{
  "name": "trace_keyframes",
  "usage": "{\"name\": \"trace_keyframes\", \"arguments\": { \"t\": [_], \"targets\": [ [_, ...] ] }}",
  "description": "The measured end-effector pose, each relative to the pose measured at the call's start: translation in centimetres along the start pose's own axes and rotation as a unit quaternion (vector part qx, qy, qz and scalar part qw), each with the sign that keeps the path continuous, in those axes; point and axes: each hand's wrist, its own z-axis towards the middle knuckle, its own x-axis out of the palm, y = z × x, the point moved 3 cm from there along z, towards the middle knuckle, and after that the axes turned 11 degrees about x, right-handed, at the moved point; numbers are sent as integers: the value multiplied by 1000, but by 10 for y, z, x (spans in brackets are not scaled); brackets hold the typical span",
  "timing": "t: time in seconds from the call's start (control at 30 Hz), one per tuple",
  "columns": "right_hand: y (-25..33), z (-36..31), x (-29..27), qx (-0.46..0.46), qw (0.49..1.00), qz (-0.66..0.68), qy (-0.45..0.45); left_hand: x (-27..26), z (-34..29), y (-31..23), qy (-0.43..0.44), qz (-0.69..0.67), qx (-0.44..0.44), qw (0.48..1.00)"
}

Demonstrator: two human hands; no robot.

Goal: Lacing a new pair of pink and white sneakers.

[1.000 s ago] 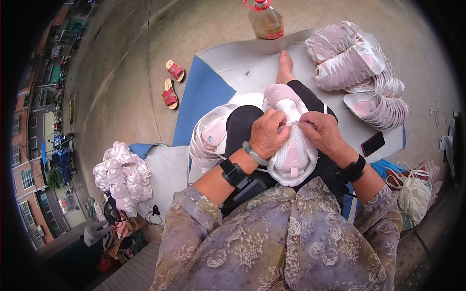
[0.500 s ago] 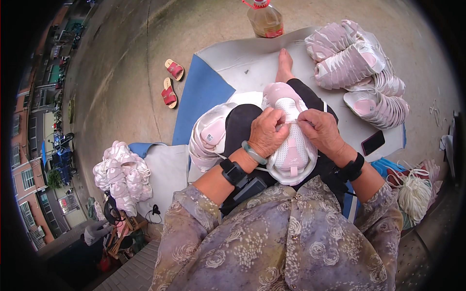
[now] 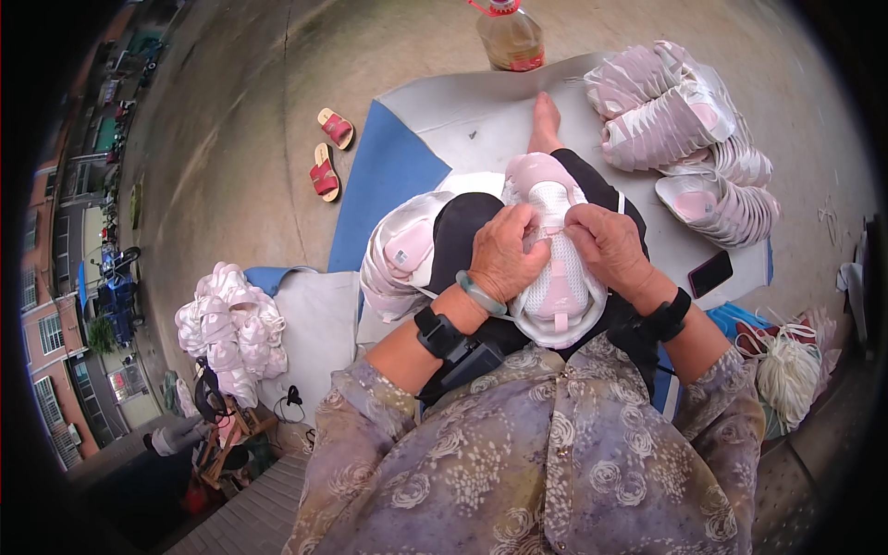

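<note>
Pink shoe upper (image 3: 555, 277) is lying on the lap, both hands, left (image 3: 504, 254) and right (image 3: 610, 245), pinching its lace area; the grip is likely slipping if the mesh bunches beneath them.

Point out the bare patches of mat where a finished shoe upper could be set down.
Free: the grey mat between the bottle and the bare foot, and the blue mat right of the red sandals. Crowded: the stacked uppers at far right, the phone, and the lap under both hands.
</note>
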Motion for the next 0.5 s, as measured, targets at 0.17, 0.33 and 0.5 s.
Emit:
{"name": "trace_keyframes", "arguments": {
  "t": [0.17, 0.33, 0.5],
  "targets": [
    [10, 9, -2, -45, 988, -140, 56, -1, -11, -8, 7, 60, 17, 998],
    [13, 16, 5, -93, 969, -218, 74, -2, -14, -10, 8, 96, 56, 994],
    [-2, 10, 5, 22, 993, -79, 89, 3, -16, -5, 65, 72, 10, 995]
  ]
}}
